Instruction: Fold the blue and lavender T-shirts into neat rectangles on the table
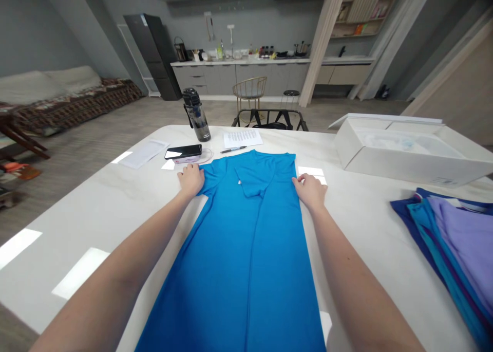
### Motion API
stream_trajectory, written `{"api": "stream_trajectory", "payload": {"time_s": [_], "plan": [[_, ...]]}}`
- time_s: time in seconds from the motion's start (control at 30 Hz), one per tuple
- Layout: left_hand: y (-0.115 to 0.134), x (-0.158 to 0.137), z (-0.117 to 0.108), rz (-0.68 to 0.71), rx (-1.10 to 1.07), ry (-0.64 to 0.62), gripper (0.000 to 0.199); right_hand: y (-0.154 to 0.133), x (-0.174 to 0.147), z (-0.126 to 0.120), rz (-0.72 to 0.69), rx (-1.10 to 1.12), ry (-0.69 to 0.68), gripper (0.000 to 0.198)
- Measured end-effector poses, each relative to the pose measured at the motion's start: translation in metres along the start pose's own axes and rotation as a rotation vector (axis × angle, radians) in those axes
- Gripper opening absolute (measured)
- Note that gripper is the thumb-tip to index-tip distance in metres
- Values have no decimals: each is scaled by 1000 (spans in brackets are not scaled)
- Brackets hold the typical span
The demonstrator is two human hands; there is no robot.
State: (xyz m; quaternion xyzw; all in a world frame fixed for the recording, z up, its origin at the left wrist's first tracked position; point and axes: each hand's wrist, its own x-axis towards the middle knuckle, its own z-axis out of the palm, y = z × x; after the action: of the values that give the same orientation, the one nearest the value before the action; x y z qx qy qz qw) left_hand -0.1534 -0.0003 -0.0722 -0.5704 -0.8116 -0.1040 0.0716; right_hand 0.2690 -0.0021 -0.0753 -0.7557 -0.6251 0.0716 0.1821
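A bright blue T-shirt (231, 249) lies lengthwise on the white table, its collar end away from me. Its right side is folded inward, so one short sleeve rests on the chest and a long fabric edge runs down the middle. A small white tag shows near that sleeve. My left hand (191, 179) is closed on the outer edge of the other sleeve, which sticks out to the left. With thumb and fingers together, my right hand (311, 189) pinches the folded right edge just below the shoulder.
Right of the shirt lies a stack of folded clothes (462, 228), with an open white box (408, 162) behind it. Beyond my left hand are a phone (183, 152), a dark bottle (198, 118), a pen (233, 149) and paper sheets (243, 137). A black chair (269, 118) stands past the far edge.
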Motion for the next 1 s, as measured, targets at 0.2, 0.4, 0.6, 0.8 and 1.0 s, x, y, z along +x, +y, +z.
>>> {"api": "stream_trajectory", "payload": {"time_s": [0.2, 0.4, 0.6, 0.8, 1.0], "plan": [[-26, 6, 1, -164, -55, -72, 46, 2, 2, 2, -2, 19, 4, 34], [-28, 15, 1, -300, -177, -123, 50, -1, -1, -4, 35, 132, 29, 37], [-38, 24, 3, -312, -273, -210, 38, -38, -1, -3, -213, 159, 113, 26], [-46, 25, 5, -387, -526, -147, 28, -103, 20, 34, -439, 305, -77, 12], [-43, 20, 3, -391, -894, -39, 16, -194, 52, 69, -480, 222, -227, 39]]}}
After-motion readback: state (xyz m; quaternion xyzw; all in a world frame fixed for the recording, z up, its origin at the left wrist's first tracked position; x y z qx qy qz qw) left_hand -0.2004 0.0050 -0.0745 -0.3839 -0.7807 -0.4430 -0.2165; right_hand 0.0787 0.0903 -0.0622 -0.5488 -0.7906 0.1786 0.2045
